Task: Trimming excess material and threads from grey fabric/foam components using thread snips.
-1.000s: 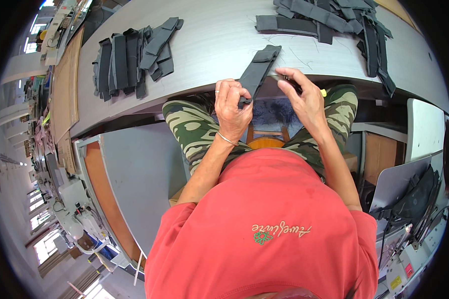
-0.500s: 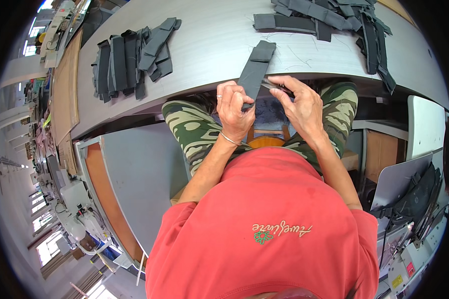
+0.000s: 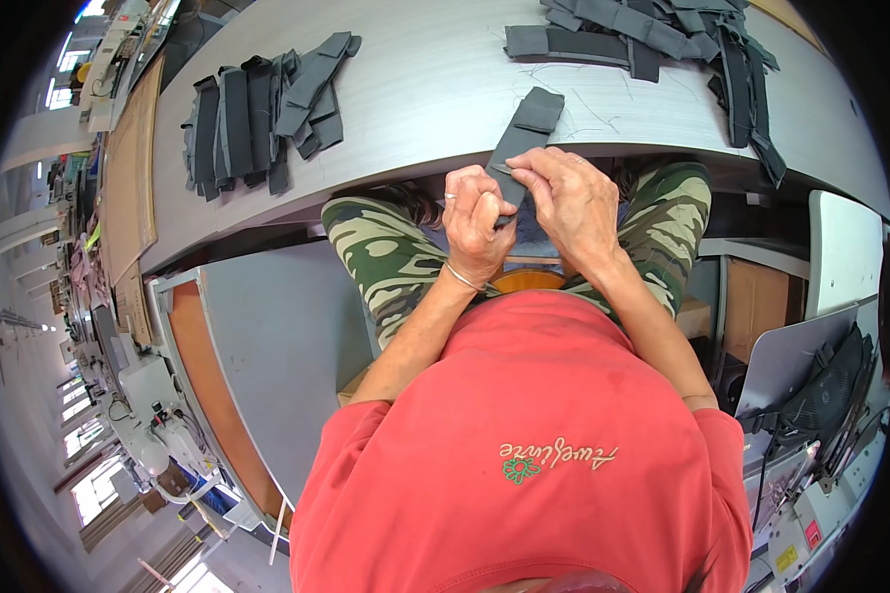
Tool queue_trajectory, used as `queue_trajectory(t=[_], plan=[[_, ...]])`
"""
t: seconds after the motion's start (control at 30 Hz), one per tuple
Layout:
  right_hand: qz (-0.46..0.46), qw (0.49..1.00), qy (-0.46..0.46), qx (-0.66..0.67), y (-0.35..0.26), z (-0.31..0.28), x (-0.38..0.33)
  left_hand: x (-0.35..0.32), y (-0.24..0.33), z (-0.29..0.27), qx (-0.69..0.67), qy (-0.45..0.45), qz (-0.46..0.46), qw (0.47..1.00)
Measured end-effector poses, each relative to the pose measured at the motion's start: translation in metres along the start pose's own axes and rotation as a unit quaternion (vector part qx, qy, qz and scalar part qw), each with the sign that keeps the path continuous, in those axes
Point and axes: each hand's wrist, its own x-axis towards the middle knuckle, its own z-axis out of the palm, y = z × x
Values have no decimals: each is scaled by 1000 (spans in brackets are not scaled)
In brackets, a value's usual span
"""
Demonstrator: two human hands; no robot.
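A dark grey fabric strip [image 3: 526, 126] with a folded flap near its far end reaches from the table edge toward my lap. My left hand [image 3: 476, 222] is closed on the strip's near end, fingers curled. My right hand [image 3: 572, 203] is closed at the strip's right side, thumb and forefinger pinching a small pair of metal snips whose light tip [image 3: 502, 169] lies against the fabric. Most of the snips is hidden by the fingers.
Similar grey strips [image 3: 257, 119] lie in a row at the table's left, and a larger heap of strips [image 3: 643, 30] sits at the far right. Loose threads [image 3: 593, 109] lie on the pale table [image 3: 425, 89]. A grey panel [image 3: 277, 336] stands left of my legs.
My right hand has moved left onto the strip, bringing the snips' tip over the fabric. The strip and my left hand have shifted slightly right and nearer me.
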Motion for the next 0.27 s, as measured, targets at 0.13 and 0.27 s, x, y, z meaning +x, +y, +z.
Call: queue_trajectory(t=[0.13,0.27], plan=[[33,995,34,88,5,-6,3,8,-1,-5,26,49,13,998],[42,995,16,87,2,-11,4,12,-5,-7,35,51,12,998]])
